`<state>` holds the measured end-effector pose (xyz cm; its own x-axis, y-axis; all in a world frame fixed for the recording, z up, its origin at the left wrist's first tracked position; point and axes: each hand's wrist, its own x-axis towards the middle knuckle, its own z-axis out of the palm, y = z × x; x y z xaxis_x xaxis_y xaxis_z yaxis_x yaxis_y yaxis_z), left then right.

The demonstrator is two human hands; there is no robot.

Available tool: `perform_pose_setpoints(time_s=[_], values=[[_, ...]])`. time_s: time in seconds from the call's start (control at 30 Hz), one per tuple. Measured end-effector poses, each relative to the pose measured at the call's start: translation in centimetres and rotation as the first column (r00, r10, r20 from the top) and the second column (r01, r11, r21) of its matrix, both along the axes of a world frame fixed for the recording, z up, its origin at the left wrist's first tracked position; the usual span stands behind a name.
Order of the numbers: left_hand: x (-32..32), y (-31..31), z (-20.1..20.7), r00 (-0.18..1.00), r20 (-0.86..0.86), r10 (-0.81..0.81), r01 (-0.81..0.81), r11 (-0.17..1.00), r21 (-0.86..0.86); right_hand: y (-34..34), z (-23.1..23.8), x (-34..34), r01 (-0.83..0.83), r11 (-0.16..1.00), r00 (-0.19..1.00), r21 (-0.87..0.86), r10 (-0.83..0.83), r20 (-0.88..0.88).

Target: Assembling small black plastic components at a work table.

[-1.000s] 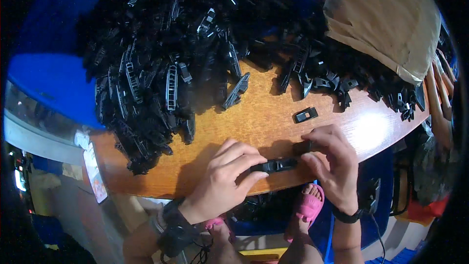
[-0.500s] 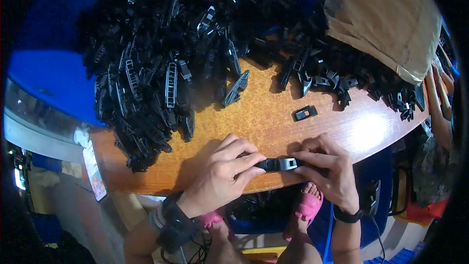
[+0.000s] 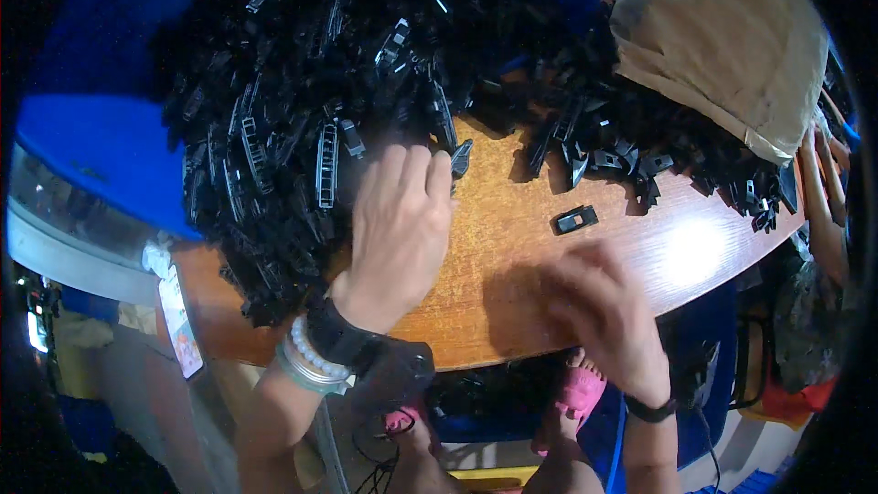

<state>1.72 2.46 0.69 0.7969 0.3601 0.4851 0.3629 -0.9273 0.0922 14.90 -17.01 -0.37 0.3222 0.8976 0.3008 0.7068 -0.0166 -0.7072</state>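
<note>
Wood-grained bench (image 3: 498,220) spreads before you, a brown paper-like sheet (image 3: 722,46) covering the heap at its far right. Your left hand (image 3: 400,229) is at the near edge of a pile of long black parts (image 3: 274,137), fingers bent beside one dark part (image 3: 463,158); whether it grips anything, I cannot tell. Your right hand (image 3: 605,304) is blurred near the bench's front edge, its grip unreadable. Just beyond it, a small black piece with an opening (image 3: 574,220) lies apart, near the smaller black parts (image 3: 631,162).

Wooden table (image 3: 498,229) bearing heaped black plastic parts (image 3: 326,166)
</note>
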Motion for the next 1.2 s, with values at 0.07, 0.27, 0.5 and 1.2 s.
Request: perform_pose_setpoints(time_s=[0.07,0.27,0.5,1.2], values=[[0.7,-0.1,-0.5,0.996,-0.087,0.006,-0.002,0.999,0.039,1.8,0.8,1.6,0.18,0.981,0.95,0.077,-0.193,0.244],[-2.7,-3.1,-0.1,0.998,0.066,-0.025,0.057,0.827,-0.559,2.3,-1.0,2.8,0.081,0.997,0.964,0.016,-0.082,0.253],[-2.3,-2.0,0.3,0.977,0.082,-0.196,0.211,0.941,-0.263,-0.2,-0.3,0.1,0.216,0.976,0.962,0.039,-0.22,0.162],[-1.5,-3.2,-0.2,0.898,0.076,-0.433,0.405,0.748,-0.526,-0.6,-0.7,0.3,0.035,0.999,0.984,-0.042,-0.041,-0.176]])
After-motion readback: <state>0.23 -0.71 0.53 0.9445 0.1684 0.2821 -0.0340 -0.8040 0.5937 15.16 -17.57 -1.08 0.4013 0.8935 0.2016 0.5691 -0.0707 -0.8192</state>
